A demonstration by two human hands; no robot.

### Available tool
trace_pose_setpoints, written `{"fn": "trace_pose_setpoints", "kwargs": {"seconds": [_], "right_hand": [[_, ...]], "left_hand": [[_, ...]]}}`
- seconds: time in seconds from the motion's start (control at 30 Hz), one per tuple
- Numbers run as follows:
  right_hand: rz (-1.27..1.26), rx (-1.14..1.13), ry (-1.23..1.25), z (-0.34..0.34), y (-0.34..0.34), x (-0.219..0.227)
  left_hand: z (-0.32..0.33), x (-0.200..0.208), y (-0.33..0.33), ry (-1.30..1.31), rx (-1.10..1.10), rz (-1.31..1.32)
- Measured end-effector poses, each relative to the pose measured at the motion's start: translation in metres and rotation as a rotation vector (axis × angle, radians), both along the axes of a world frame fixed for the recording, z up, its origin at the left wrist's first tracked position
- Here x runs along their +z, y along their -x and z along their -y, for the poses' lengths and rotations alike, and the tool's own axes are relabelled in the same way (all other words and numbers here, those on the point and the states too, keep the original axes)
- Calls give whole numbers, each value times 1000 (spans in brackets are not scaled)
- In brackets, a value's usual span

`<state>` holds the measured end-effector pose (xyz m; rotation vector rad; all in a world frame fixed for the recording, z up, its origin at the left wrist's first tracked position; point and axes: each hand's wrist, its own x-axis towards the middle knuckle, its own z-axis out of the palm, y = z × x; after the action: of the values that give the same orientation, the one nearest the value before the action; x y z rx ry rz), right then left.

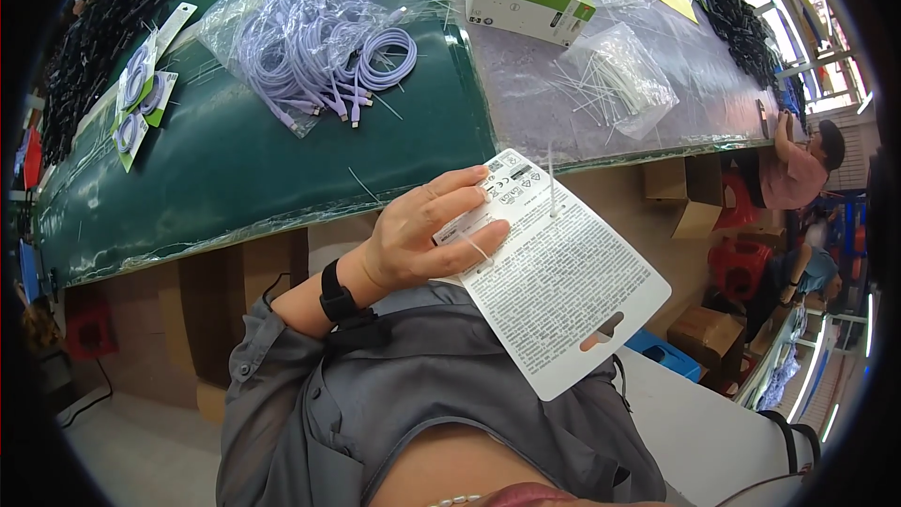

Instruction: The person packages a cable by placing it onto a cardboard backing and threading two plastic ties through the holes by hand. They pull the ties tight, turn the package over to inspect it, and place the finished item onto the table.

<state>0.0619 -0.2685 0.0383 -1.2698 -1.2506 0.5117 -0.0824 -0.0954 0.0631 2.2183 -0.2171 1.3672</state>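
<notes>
Card [568,282]: white, print-covered, before the table [282,169]
Long axis: slanting, hang-hole end [603,330] away from table
Left hand [413,230]: gripping card
Right hand: cannot tell

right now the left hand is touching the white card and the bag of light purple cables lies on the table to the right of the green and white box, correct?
Not quite: the head view shows the bag of light purple cables to the left of the green and white box. It does lie on the table, and the left hand is touching the white card.
</notes>
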Motion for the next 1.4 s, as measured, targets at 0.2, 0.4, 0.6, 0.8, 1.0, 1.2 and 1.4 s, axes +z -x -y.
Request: {"fn": "trace_pose_setpoints", "kwargs": {"seconds": [0.2, 0.4, 0.6, 0.8, 1.0, 1.2, 1.4], "right_hand": [[26, -15, -74, -7, -6, 6], [47, -34, -158, -14, -11, 13], [-191, -87, -19, -31, -26, 36], [-46, 110, 24, -52, -10, 31], [70, -19, 1, -54, -3, 19], [44, -214, 38, -62, 1, -3], [135, -280, 164, -67, -10, -3]], "left_hand": [[-4, 10, 0, -157, 19, 58], [-2, 5, 3, 135, -156, 8], [-1, -17, 17, 1146, -586, -344], [10, -14, 9, 1724, -805, -254], [11, -11, 7, 1898, -816, -249], [6, -4, 7, 1787, -771, -195], [-11, 6, 3, 1712, -716, -326]]}}
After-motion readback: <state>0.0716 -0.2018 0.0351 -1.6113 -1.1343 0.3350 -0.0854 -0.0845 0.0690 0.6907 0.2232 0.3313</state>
